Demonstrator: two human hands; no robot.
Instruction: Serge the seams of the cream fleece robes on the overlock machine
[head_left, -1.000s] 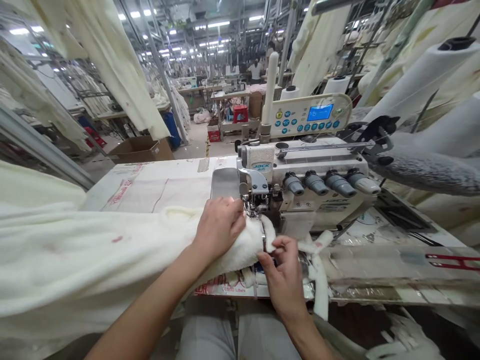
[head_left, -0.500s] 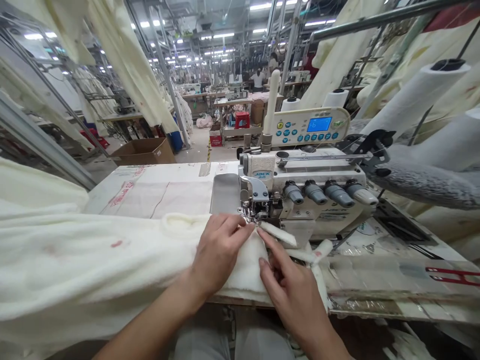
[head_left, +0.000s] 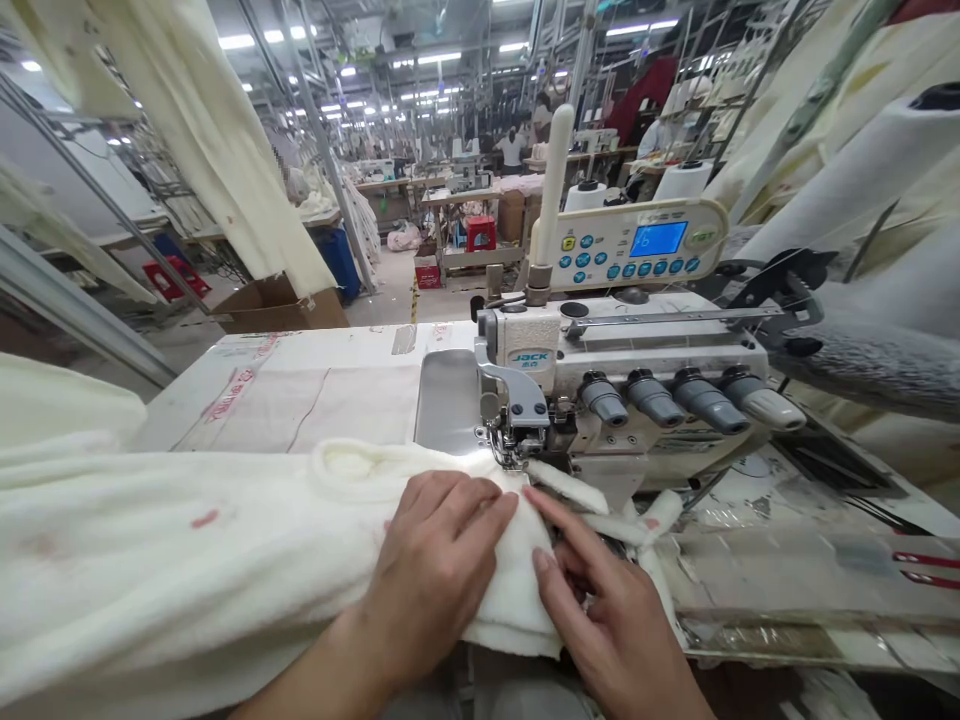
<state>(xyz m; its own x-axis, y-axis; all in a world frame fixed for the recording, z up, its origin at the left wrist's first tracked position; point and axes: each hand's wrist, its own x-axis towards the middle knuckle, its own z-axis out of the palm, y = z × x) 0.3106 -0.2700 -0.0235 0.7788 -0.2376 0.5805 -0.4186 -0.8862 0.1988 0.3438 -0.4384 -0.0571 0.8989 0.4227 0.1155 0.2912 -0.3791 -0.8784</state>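
Cream fleece, a thick soft fabric (head_left: pixel 225 540), lies across the near left part of the pale work surface (head_left: pixel 300 385), and its right end reaches the presser foot (head_left: pixel 514 445) of the white overlock sewing machine (head_left: pixel 622 370). Our left hand (head_left: pixel 439 565) lies flat on that right end, fingers together and stretched toward the foot, pressing the fleece down rather than gripping it. Our right hand (head_left: pixel 607 610) sits just beside it on the right, its forefinger extended along the fabric edge toward the foot and the other fingers loosely curled; we cannot tell whether they pinch anything. A narrow cream trimmed strip (head_left: pixel 577 488) runs from the foot to the right, over the near edge of the machine bed. Four grey tension knobs (head_left: pixel 679 395) line the machine's front, and behind them stands a cream control panel with a blue screen (head_left: pixel 637 245). White thread cones (head_left: pixel 679 180) stand farther back. More cream cloth (head_left: pixel 225 130) hangs at far left, above a brown cardboard box (head_left: pixel 281 305) on the floor.
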